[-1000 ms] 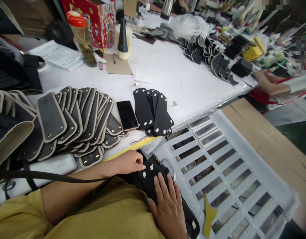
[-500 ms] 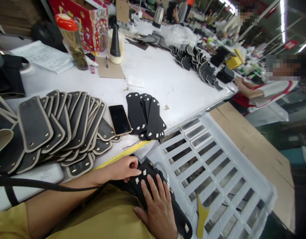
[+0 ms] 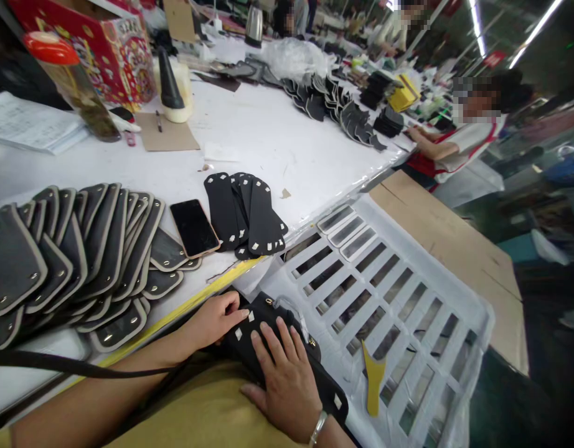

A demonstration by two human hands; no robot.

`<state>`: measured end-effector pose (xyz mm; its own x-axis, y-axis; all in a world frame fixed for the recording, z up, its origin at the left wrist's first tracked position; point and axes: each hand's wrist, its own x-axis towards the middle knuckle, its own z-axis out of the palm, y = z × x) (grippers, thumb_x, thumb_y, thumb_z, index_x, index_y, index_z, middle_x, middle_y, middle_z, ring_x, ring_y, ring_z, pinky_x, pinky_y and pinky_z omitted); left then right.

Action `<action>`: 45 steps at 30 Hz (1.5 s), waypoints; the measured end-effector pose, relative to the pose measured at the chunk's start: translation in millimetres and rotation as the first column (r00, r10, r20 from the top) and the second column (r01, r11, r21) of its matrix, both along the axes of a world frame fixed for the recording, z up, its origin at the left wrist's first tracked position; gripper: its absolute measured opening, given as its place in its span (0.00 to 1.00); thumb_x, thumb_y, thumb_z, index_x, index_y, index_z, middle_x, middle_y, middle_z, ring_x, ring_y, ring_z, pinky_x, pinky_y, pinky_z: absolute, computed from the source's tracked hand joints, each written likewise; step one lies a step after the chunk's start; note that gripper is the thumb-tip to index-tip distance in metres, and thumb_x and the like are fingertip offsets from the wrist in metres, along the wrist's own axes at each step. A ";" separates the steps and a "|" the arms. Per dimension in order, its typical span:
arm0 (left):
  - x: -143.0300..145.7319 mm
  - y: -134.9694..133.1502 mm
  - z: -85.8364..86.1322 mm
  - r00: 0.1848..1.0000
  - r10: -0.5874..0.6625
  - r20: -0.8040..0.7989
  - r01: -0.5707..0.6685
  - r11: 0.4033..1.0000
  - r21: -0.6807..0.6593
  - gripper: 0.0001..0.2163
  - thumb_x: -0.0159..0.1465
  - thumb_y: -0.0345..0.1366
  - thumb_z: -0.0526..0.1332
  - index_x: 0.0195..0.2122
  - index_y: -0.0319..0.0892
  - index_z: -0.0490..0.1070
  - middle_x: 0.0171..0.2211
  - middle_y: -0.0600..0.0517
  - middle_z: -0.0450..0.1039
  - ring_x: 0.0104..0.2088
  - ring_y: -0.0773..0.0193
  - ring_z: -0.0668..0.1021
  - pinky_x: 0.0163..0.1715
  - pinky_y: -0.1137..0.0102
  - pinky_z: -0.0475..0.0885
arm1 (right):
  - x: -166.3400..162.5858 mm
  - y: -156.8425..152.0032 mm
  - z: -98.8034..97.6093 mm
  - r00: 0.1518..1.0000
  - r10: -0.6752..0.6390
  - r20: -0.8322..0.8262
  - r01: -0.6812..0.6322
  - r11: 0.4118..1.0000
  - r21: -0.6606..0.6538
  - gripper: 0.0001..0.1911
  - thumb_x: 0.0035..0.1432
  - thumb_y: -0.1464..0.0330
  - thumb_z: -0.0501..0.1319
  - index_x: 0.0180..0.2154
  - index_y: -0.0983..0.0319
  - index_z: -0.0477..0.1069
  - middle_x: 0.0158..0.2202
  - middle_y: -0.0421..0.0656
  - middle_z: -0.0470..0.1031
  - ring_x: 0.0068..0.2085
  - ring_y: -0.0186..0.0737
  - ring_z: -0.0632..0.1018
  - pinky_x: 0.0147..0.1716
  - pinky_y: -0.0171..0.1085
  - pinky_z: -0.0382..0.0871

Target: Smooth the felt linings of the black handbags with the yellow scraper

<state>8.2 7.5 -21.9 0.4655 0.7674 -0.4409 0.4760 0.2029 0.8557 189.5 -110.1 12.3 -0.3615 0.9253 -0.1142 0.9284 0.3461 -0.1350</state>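
Observation:
A black leather-like piece (image 3: 244, 352) with white diamond-shaped patches and small gold-coloured studs lies across my lap, against the crate's edge. My left hand (image 3: 213, 322) is curled at its upper left end, thumb pressed on top beside a patch; the fingers fold under and are partly hidden. My right hand (image 3: 289, 381) rests flat on the piece with fingers spread, covering its middle. On the table ahead, similar black pieces with white patches (image 3: 264, 214) lie fanned out. Left of them is a phone (image 3: 194, 228), then a large heap of pale-edged dark flaps with metal studs (image 3: 103, 249).
A white slatted crate (image 3: 399, 311) stands at the right, with a yellow forked tool (image 3: 375, 382) on it. Cardboard (image 3: 455, 261) lies beyond. At the back left are a red-lidded bottle (image 3: 88, 102), papers (image 3: 35, 124) and a black cone (image 3: 169, 81). A co-worker (image 3: 464, 137) sits at right.
The view has turned to the right, so the table's things sit further left. Both hands keep their places on the black piece, the right still flat and the left still curled.

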 end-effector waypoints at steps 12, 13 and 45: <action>2.2 -0.7 9.3 0.999 -0.046 -0.018 0.043 0.991 -0.127 0.17 0.57 0.51 0.55 0.26 0.44 0.53 0.13 0.63 0.59 0.11 0.69 0.66 0.09 0.77 0.61 | 35.1 -47.6 2.5 0.986 -0.163 -0.041 0.168 0.975 0.143 0.31 0.58 0.53 0.54 0.58 0.61 0.60 0.58 0.44 0.65 0.57 0.50 0.65 0.57 0.49 0.54; 1.5 0.3 10.2 0.998 -0.059 -0.011 0.058 0.990 -0.130 0.17 0.57 0.51 0.56 0.26 0.44 0.53 0.13 0.63 0.59 0.12 0.69 0.66 0.10 0.77 0.62 | 30.1 -44.5 2.0 0.980 -0.190 -0.057 0.197 0.969 0.147 0.31 0.58 0.53 0.54 0.58 0.63 0.61 0.57 0.46 0.66 0.57 0.50 0.66 0.57 0.49 0.55; -20.9 -14.8 15.2 0.994 -0.037 -0.104 0.071 0.934 0.351 0.14 0.57 0.48 0.58 0.26 0.43 0.60 0.20 0.58 0.62 0.23 0.66 0.69 0.24 0.72 0.67 | 69.0 -123.8 26.5 0.797 -0.472 -0.376 0.501 0.865 -0.025 0.23 0.59 0.59 0.56 0.55 0.56 0.64 0.60 0.48 0.62 0.61 0.50 0.61 0.57 0.52 0.59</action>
